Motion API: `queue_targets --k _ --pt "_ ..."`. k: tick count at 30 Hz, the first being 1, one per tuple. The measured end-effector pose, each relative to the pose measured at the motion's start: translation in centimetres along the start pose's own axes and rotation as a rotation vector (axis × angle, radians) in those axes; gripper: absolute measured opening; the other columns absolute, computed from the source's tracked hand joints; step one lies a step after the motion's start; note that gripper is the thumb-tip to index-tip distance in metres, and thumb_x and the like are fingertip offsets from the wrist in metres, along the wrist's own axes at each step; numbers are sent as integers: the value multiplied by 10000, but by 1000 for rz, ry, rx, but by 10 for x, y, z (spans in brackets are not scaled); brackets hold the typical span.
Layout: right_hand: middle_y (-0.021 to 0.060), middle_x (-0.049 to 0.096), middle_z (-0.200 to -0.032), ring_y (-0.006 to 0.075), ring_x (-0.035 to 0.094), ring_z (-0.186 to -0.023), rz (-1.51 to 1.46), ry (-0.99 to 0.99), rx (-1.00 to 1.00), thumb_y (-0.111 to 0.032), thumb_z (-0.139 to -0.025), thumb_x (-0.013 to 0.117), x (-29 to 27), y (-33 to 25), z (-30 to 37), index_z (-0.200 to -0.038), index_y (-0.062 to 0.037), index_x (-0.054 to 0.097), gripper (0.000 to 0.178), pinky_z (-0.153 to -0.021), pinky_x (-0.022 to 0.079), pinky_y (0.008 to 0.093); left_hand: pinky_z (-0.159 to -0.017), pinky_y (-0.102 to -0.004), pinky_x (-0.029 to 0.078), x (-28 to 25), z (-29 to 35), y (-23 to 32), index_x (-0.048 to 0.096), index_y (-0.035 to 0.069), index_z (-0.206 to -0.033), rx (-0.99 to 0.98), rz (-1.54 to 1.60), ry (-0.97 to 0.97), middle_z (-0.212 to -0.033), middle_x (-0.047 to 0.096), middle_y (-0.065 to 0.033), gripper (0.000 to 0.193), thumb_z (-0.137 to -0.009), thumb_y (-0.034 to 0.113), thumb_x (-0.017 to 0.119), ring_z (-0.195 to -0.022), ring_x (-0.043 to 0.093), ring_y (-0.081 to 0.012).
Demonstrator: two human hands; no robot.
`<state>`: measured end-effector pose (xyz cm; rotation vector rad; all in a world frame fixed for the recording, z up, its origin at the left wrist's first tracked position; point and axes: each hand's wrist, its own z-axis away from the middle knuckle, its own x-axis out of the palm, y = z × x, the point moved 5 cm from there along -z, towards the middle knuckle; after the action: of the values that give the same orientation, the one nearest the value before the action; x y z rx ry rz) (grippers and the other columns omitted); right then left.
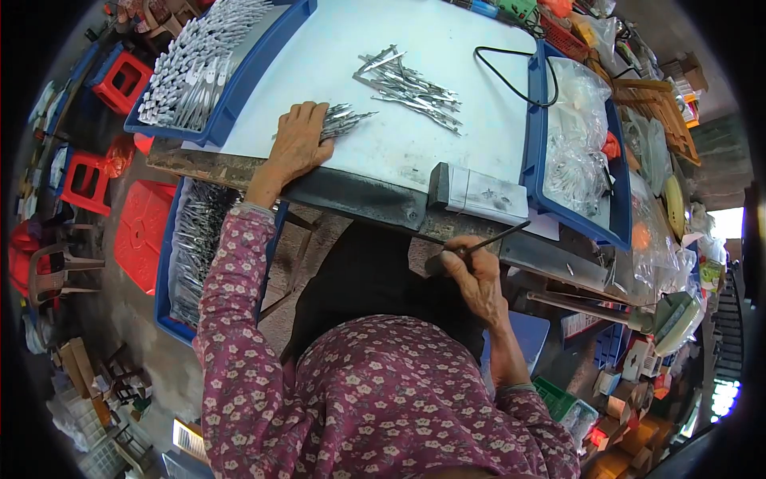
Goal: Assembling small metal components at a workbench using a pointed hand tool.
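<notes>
My left hand lies palm down at the table's near left, fingers curled round a bundle of thin silvery metal pieces. Their ends stick out to the right past my thumb. A loose heap of similar metal pieces lies further in on the white tabletop. Below the table edge, my right hand grips a dark tool with a slim shaft; its thicker end is partly hidden by my fingers. Just above that hand, a rectangular block with a pale metal face sits at the edge.
A blue tray of white-ended metal pieces stands left; another blue tray with clear plastic bags stands right. A black cable loop crosses the latter's rim. Below left are a blue crate of metal pieces and red stools.
</notes>
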<state>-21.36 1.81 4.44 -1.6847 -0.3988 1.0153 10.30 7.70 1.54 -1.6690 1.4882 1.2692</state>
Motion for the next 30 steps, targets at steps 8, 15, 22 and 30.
queue_targets --k 8,15,22,30 --pt "89 548 -628 160 516 -554 2 -152 -102 -150 -852 618 33 4 10 -942 3 537 195 -530 401 278 -753 -421 405 -1 -10 -3 529 13 -1037 -71 40 70 -927 527 -181 430 -653 196 589 -869 506 -332" --pt "100 557 -635 185 536 -565 -11 -222 -48 -192 -859 605 41 9 14 -935 10 538 226 -554 416 304 -696 -460 424 2 -15 -6 523 12 -879 -176 96 -61 -851 542 -198 323 -644 216 608 -806 526 -365" --pt "117 582 -659 208 569 -596 46 -334 62 -221 -873 581 54 20 21 -952 15 533 254 -570 434 317 -697 -433 433 -1 -13 -1 518 -4 -828 -189 194 -31 -817 556 -203 315 -610 205 609 -768 531 -378" --pt "155 536 -625 261 527 -565 26 -405 78 -269 -883 567 74 13 24 -988 1 539 291 -554 394 378 -699 -423 439 1 -11 2 520 -37 -887 -221 108 -9 -855 538 -212 362 -591 164 571 -771 529 -362"
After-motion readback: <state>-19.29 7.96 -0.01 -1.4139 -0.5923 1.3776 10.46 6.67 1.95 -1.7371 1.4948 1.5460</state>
